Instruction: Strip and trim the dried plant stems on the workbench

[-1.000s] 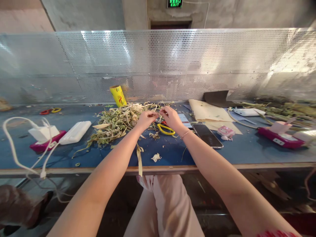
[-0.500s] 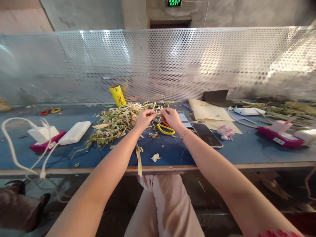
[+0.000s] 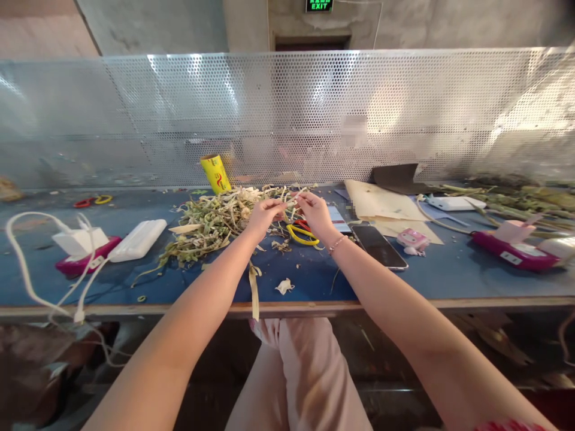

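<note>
Both hands are held close together over the middle of the blue table, beside a heap of dried pale-green plant strips (image 3: 209,224). My left hand (image 3: 268,215) is closed in a pinch at a thin pale plant strip (image 3: 290,203). On the other side of that strip, the fingers of my right hand (image 3: 315,212) are pinched on it too. Just below the hands lie scissors with yellow and red handles (image 3: 304,239), their blades partly hidden. A crumpled pale scrap (image 3: 284,286) and a flat dry strip (image 3: 254,290) lie nearer the table's front edge.
A yellow tube (image 3: 215,173) stands behind the heap. Right of my hands lie a phone (image 3: 380,246), a pink case (image 3: 412,239) and tan paper (image 3: 377,200). Power strips (image 3: 512,254) with white cables sit at both sides. A perforated metal screen (image 3: 251,120) closes off the back.
My hands stay nearly in place, with the right fingers slightly raised and more of the pale strip showing between them. At lower left, another person's foot and leg have shifted.
</note>
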{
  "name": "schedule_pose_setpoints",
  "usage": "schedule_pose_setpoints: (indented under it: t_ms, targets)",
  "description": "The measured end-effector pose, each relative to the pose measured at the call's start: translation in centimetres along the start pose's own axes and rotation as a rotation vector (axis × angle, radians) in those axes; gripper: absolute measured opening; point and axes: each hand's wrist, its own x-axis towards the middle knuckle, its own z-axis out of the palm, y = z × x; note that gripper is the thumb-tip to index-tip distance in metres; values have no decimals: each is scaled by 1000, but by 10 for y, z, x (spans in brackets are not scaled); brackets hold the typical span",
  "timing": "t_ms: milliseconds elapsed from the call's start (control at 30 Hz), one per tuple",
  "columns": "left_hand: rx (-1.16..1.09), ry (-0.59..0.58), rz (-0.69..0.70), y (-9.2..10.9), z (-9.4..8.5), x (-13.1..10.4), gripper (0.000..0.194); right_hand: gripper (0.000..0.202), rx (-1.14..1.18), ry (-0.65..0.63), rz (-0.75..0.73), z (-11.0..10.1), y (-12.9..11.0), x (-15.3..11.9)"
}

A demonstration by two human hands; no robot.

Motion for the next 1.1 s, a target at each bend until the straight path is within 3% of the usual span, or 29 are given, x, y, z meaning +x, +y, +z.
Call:
schedule_pose_setpoints:
  t_ms: [100,267,433,900,1100]
  targets:
    - [11,-38,-12,0,-1,-1,14,16,-68,-27,-103,-2,-3,-2]
    - [137,-38,1,-2,-2,1,15,15,-93,-109,-77,-3,-4,-3]
    - [194,-55,65,-1,0,0,17,13,-193,-100,-146,-5,-3,0]
    - [349,-75,214,-1,-3,1,18,21,-51,-120,64,-7,-6,1]
    - [309,-70,224,-3,-3,3,19,22,11,-96,67,-6,-7,1]
